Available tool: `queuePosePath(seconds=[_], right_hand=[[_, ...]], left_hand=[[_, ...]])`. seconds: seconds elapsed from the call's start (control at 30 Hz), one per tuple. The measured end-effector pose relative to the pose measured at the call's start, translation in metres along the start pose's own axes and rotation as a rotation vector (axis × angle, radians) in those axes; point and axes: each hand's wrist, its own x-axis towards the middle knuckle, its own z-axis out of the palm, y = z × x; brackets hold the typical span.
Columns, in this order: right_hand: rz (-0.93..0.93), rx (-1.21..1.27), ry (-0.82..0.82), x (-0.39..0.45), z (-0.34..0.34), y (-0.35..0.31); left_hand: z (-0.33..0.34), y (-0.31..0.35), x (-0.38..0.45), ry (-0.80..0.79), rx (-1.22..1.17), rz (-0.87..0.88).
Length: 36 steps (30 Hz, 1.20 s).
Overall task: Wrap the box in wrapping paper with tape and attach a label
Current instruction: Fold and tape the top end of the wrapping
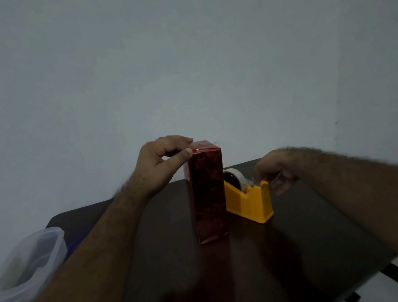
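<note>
On dark worktop [267, 254], near left edge, clear tub [30, 267] sat. Mid-worktop, red-wrapped box [209, 192] stood upright. Left hand [160, 165] pinched box's top edge, thumb and fingers closed on it. Just right, touching box, yellow dispenser [250, 200]. Right hand [276, 170] gripped tape [252, 182] at cutter.

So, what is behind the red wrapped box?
Behind the red wrapped box the yellow tape dispenser shows, with its tape roll. The box covers the dispenser's left end.
</note>
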Motion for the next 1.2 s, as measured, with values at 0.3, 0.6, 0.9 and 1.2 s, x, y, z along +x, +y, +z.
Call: queuePosePath(seconds=[0.3, 0.6, 0.9, 1.2], right_hand=[[0.009, 0.104, -0.067, -0.013, 0.000, 0.001], [0.025, 0.286, -0.167, -0.019, 0.007, 0.000], [-0.069, 0.567, -0.230, -0.014, 0.002, 0.021], [-0.139, 0.809, -0.192, -0.015, 0.011, 0.050]], left_hand=[[0.001, -0.001, -0.001, -0.006, 0.019, 0.009], [0.000, -0.001, -0.001, -0.020, 0.024, 0.010], [0.000, 0.000, -0.001, -0.019, 0.034, 0.015], [0.001, -0.001, -0.001, -0.014, 0.035, 0.012]])
